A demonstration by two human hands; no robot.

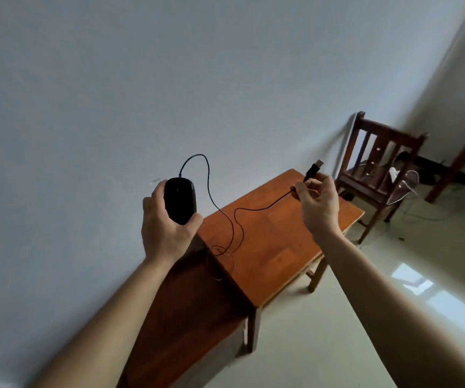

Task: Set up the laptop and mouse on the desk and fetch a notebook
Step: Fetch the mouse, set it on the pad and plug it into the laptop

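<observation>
My left hand [164, 228] grips a black wired mouse [180, 200], held up in front of the wall above the left edge of the wooden desk [276, 247]. Its thin black cable [225, 217] loops up from the mouse, sags down over the desk and rises to my right hand [318, 203]. That hand pinches the cable just below the USB plug [316, 167], which points up and to the right. No laptop or notebook is in view.
The desk stands against a pale wall with a tiled floor [394, 275] to its right. A dark wooden chair [377, 169] stands behind the desk, with cables and a white adapter around it. A reddish table leg [461, 163] shows at far right.
</observation>
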